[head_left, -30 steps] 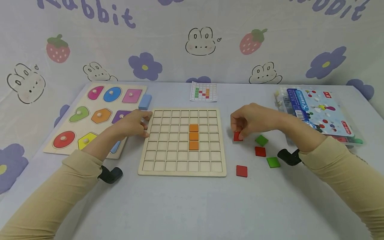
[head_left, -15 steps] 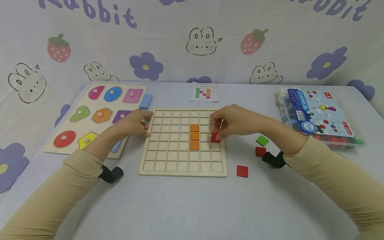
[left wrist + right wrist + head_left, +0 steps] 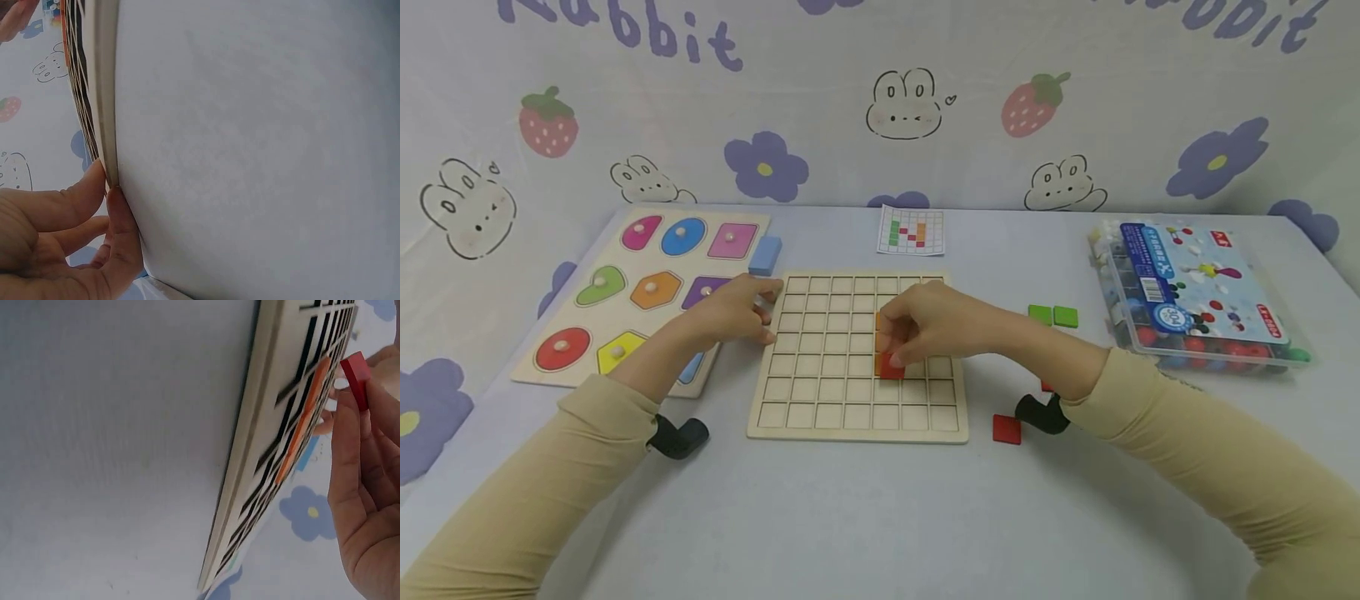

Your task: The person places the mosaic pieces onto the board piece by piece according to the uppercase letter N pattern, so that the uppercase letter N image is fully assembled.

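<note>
While the right hand (image 3: 936,321) pinches a smooth red square (image 3: 892,367) over the gridded wooden board (image 3: 857,436), the left hand (image 3: 733,310) rests spread fingertips against its edge; flat orange squares (image 3: 304,420) sit by the right hand, green squares (image 3: 1065,317) lying farther right.

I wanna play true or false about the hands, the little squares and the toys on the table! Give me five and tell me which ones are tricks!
1. The right hand holds a red square. True.
2. The left hand holds a red square too. False: its fingers touch the edge of the grid board.
3. Two green squares lie side by side on the table. True.
4. The heart on the shape puzzle is purple. False: it is green.
5. The clear plastic box is on the right side of the head picture. True.
</note>
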Demonstrator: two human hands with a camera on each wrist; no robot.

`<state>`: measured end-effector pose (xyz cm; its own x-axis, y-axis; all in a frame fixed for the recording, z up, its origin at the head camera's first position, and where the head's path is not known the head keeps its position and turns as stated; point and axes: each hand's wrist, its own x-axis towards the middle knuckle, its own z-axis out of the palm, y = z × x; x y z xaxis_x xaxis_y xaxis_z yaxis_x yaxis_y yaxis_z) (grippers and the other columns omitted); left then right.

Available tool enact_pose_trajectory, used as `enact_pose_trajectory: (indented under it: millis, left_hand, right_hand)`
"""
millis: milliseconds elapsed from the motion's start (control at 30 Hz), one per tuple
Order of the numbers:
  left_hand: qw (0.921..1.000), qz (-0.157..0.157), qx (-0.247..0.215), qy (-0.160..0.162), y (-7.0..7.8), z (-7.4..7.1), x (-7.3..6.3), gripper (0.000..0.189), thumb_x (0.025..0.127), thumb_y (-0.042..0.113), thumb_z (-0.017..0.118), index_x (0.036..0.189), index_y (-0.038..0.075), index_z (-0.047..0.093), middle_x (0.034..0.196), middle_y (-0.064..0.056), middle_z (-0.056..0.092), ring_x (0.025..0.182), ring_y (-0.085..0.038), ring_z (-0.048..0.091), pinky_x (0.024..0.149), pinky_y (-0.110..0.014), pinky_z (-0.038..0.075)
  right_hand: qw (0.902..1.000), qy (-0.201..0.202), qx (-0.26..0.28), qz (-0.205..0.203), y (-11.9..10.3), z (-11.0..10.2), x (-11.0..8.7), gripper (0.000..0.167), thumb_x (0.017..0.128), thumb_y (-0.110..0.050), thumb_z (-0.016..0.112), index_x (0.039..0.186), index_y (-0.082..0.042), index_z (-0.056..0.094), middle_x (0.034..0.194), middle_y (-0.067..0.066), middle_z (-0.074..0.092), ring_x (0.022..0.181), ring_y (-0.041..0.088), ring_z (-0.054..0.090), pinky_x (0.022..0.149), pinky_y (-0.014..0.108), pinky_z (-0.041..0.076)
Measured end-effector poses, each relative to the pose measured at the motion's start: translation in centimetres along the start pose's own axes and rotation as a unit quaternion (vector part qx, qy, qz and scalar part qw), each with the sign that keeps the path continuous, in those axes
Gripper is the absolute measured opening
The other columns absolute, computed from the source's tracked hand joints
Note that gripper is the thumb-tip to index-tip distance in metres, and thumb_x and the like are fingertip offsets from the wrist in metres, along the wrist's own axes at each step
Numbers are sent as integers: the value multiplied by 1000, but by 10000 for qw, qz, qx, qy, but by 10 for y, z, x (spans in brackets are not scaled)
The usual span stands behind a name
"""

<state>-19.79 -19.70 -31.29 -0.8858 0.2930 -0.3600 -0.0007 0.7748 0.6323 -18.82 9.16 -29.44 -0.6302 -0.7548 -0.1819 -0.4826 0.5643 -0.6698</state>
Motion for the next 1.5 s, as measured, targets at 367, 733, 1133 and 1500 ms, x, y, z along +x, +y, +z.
enact_pose_trajectory:
  millis: [367, 733, 1133, 1500]
  left_hand:
    - [10000, 40, 11, -2, -1, 0, 0, 79, 87, -7, 66, 155, -3, 24, 145, -24, 39, 107, -27, 48, 81, -30, 42]
    - [10000, 17, 44, 29, 0, 0, 0, 78, 87, -6, 67, 154, -4, 26, 143, -22, 40, 108, -27, 49, 82, -30, 42]
    - [10000, 13, 5, 6, 0, 0, 0, 79, 88, -6, 67, 154, -3, 24, 146, -23, 40, 110, -28, 49, 82, -30, 43]
    - [10000, -21, -62, -13, -1, 0, 1, 80, 88, -6, 66, 155, -3, 24, 145, -22, 39, 109, -28, 48, 82, -29, 43]
  right_hand:
    - [9991, -95, -411, 7, -5, 16, 6, 9, 81, -9, 77, 85, -16, 73, 79, -3, 67, 77, 9, 57, 72, 23, 48]
    - [9980, -114, -611, 107, -8, 21, 6, 10, 80, -11, 80, 84, -18, 74, 78, -5, 68, 77, 8, 58, 72, 23, 48]
    - [9977, -2, -679, -42, -7, 21, 5, 10, 78, -10, 81, 82, -16, 75, 76, -5, 70, 74, 7, 59, 73, 23, 49]
    - [9971, 1, -761, -81, -6, 22, 6, 7, 79, -11, 81, 80, -16, 77, 75, -5, 71, 74, 5, 59, 72, 22, 49]
